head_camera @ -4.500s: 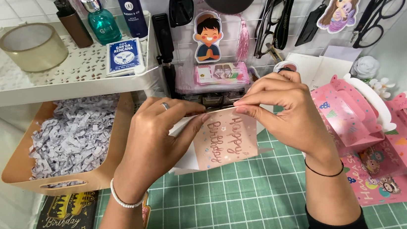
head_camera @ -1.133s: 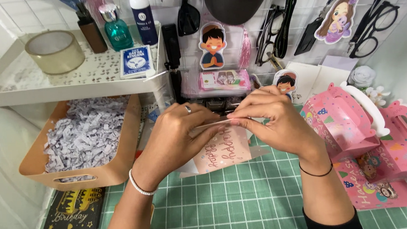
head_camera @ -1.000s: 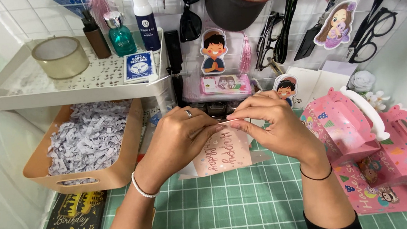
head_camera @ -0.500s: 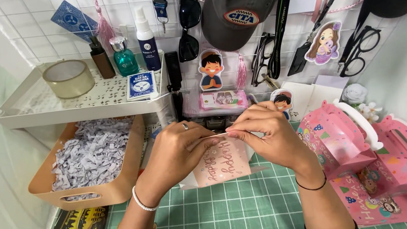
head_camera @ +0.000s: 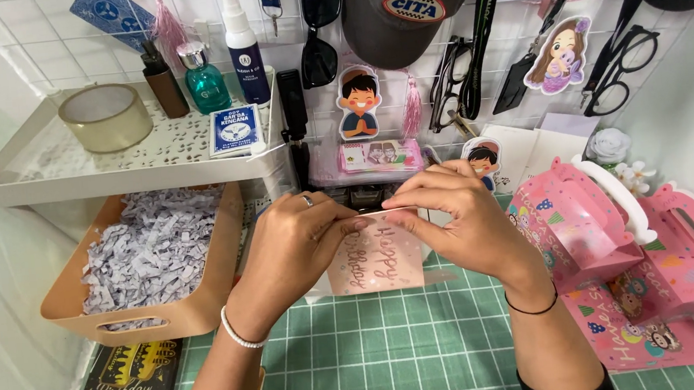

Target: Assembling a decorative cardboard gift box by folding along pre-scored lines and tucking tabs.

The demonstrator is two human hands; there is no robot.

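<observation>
I see the green cutting mat (head_camera: 430, 356) covering the table across the lower half of the view, with a white wire grid wall (head_camera: 202, 14) behind it. At the left, a white perforated tray shelf (head_camera: 48, 177) sits above a tan bin (head_camera: 218, 267) filled with grey shredded paper (head_camera: 149, 248). At the right, pink gable gift boxes (head_camera: 575, 228) stand close together, one on top of a flat printed pink sheet. A dark cap (head_camera: 405, 3) hangs from the grid, with sunglasses (head_camera: 317, 20) just beside it and spectacles farther right.

My left hand (head_camera: 293, 251) and right hand (head_camera: 464, 218) meet above the mat's far edge. Both are closed on the top edge of a pink greeting card (head_camera: 379, 260), which hangs tilted between them with its face toward me; the fingertips of the two hands nearly touch there. The left wrist carries a white bead bracelet, the right a thin black band, and there is a ring on a left finger.

Smaller things: a roll of clear tape (head_camera: 106, 116) on the shelf, a teal bottle (head_camera: 206, 81) and white spray bottle (head_camera: 243, 44) behind a blue card pack (head_camera: 235, 129), and a black birthday card (head_camera: 127, 381) at the mat's lower left.
</observation>
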